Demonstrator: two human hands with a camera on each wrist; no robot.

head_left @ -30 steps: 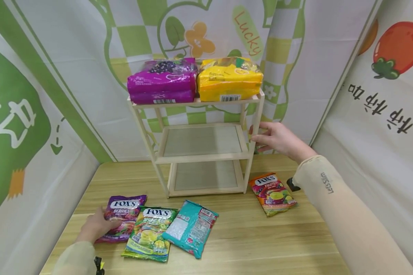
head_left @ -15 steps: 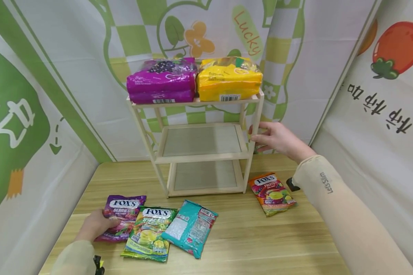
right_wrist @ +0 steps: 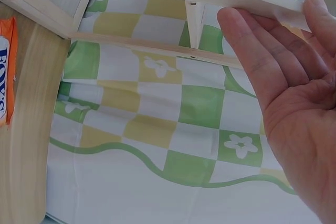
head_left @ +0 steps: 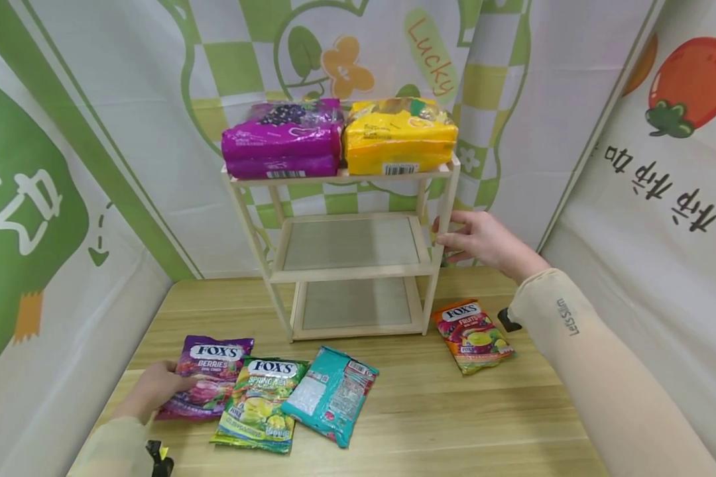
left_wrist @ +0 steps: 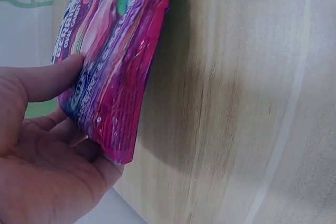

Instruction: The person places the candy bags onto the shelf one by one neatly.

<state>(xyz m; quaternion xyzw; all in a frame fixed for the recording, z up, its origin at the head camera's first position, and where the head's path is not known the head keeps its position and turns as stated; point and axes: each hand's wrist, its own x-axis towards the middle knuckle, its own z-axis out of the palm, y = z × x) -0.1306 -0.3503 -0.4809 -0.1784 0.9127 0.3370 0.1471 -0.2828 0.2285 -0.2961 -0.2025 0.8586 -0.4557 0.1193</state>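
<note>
My left hand (head_left: 152,391) pinches the left edge of a purple Fox's Berries candy bag (head_left: 211,371) at the table's left. In the left wrist view the thumb lies on the bag's printed front and the fingers (left_wrist: 68,129) are underneath, with the lower edge tipped up off the wood. My right hand (head_left: 483,242) holds the front right post of a small wooden three-tier shelf (head_left: 352,270). Seen from the right wrist, the thumb is on one side of the post and the fingers (right_wrist: 257,51) on the other.
A green Spring Tea bag (head_left: 259,404) overlaps the purple bag's side, with a teal bag (head_left: 331,394) lying back-up beside it. An orange Fruits bag (head_left: 471,336) lies right of the shelf. Purple (head_left: 280,142) and yellow (head_left: 400,139) packs sit on the top tier. Printed cloth surrounds the table.
My left hand has drawn slightly left, and the purple bag's near left corner has shifted left with it. My right hand stays on the shelf post.
</note>
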